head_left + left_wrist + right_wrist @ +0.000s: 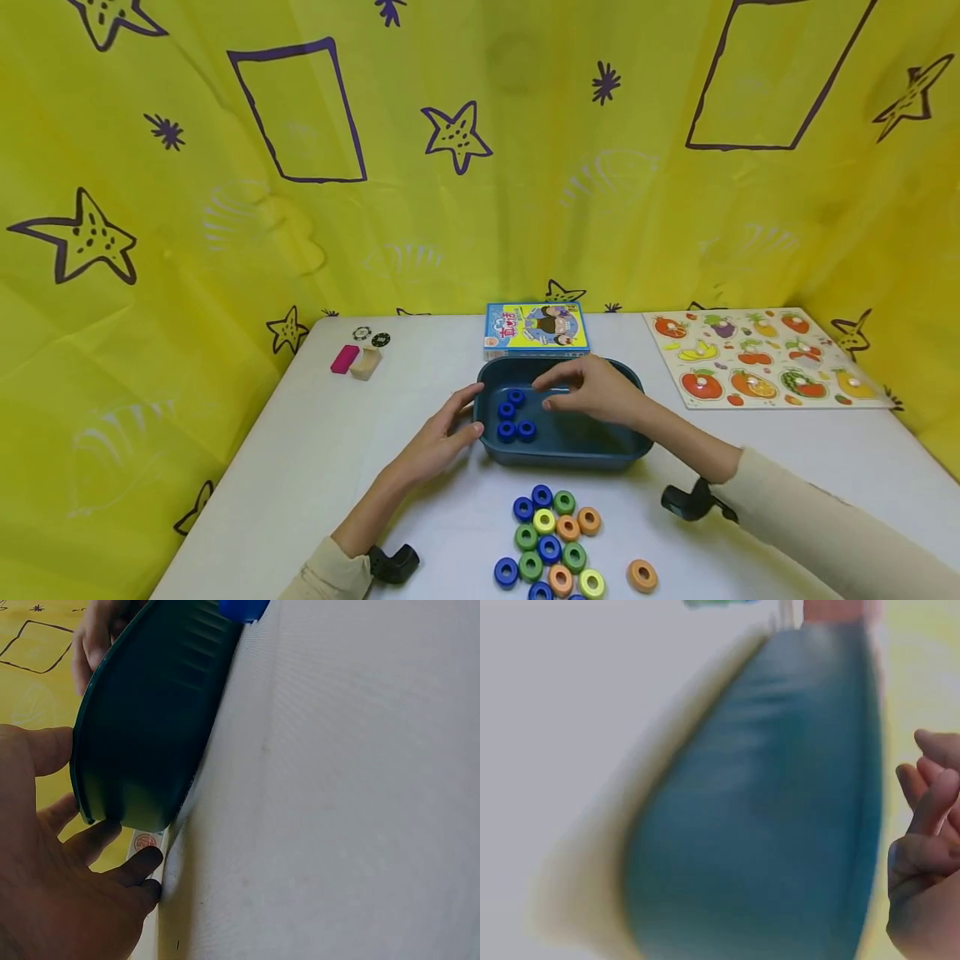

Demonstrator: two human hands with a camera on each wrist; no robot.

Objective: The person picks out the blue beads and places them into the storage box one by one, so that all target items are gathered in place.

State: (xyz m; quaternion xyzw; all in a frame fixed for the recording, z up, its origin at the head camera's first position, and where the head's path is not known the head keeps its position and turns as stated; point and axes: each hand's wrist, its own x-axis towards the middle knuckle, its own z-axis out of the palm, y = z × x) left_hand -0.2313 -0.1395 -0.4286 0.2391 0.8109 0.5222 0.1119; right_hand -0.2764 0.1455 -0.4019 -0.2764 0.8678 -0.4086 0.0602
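A dark blue-green plastic tub point(570, 458) sits on the white table with several blue rings point(507, 430) at the left of its floor. My left hand point(438, 442) touches the tub's left end, its thumb at the rim and its fingers spread along the outer wall, as the left wrist view shows. Above the tub's interior hovers my right hand point(596, 390), thumb and forefinger apart with no object visible between them. On the near side of the tub lies a cluster of blue, green point(574, 556), yellow point(544, 522) and orange rings point(560, 579).
One orange ring point(642, 576) lies apart at the right. Behind the tub is a picture box point(536, 329); a fruit puzzle board point(772, 358) lies back right. Pink point(345, 359) and beige blocks point(366, 363) and two round chips point(381, 339) sit back left. A yellow curtain point(510, 225) hangs behind.
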